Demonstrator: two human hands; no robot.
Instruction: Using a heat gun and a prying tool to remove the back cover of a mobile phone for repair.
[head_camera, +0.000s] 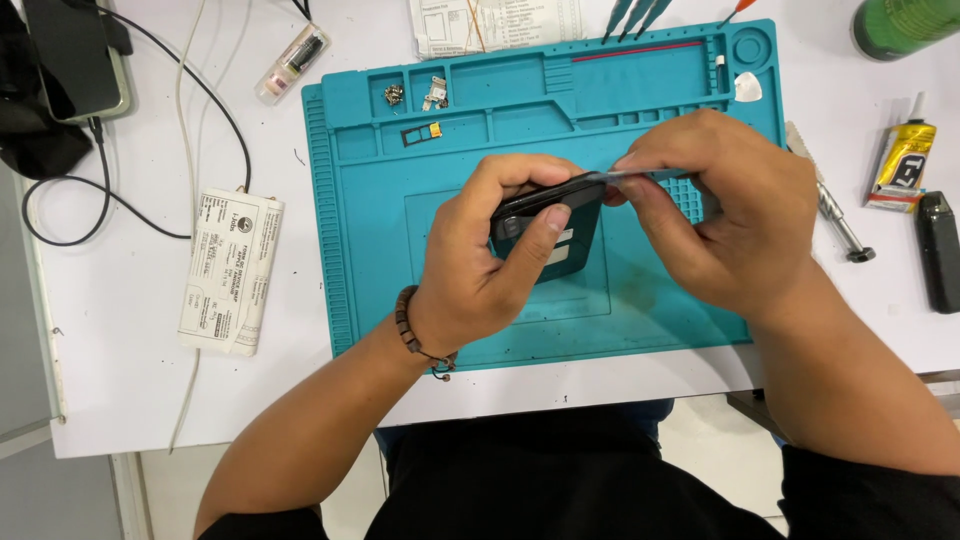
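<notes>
Left hand grips a dark phone tilted above the teal work mat, right hand pinches a thin flat tool against the phone's top edge, glue tube lying right of the mat.

The left hand and right hand meet above the middle of the work mat, with the phone between them. Beyond the left hand, small parts sit in the mat's far trays. Left of that hand, off the mat, lies a power adapter, a second phone farther behind it. Right of the right hand lie a screwdriver, a glue tube and a small case.
</notes>
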